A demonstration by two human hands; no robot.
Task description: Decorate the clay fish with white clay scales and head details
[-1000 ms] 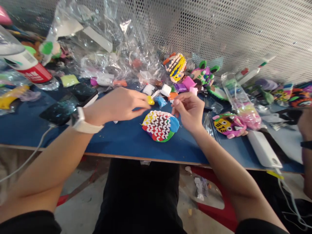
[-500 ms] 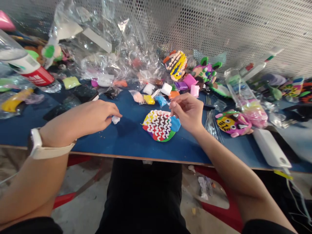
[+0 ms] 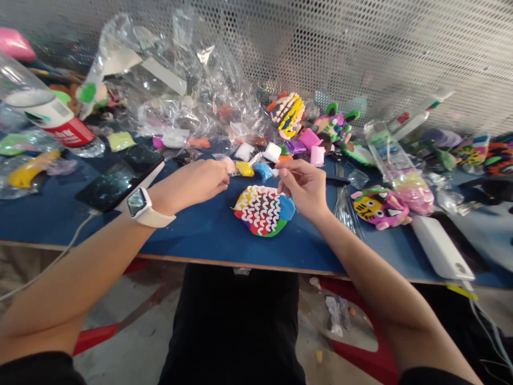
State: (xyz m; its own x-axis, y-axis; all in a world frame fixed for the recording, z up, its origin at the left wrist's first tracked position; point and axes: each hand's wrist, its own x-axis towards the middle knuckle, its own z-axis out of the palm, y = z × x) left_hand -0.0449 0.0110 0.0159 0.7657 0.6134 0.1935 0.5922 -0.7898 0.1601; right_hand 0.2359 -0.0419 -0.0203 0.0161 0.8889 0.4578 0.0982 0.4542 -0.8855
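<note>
A round multicoloured clay piece (image 3: 262, 211) covered in white wavy rows lies flat on the blue table (image 3: 208, 235) in front of me. My right hand (image 3: 306, 187) hovers at its upper right edge, thumb and forefinger pinched on a tiny white clay bit (image 3: 276, 172). My left hand (image 3: 196, 182) sits just left of the piece with its fingertips pinched together on a small white clay bit that barely shows. A white smartwatch (image 3: 140, 206) is on my left wrist.
Small clay blocks (image 3: 272, 151) in wrappers lie behind the piece, backed by crumpled clear bags (image 3: 180, 101) and a mesh wall. A phone (image 3: 120, 182) lies left, a tiger-face clay figure (image 3: 371, 206) and a white power bank (image 3: 441, 246) right. A bottle (image 3: 44, 112) lies far left.
My left hand reached left to a white clay bit on the table, then came back beside the colourful piece. My right hand dropped slightly toward the piece's top edge.
</note>
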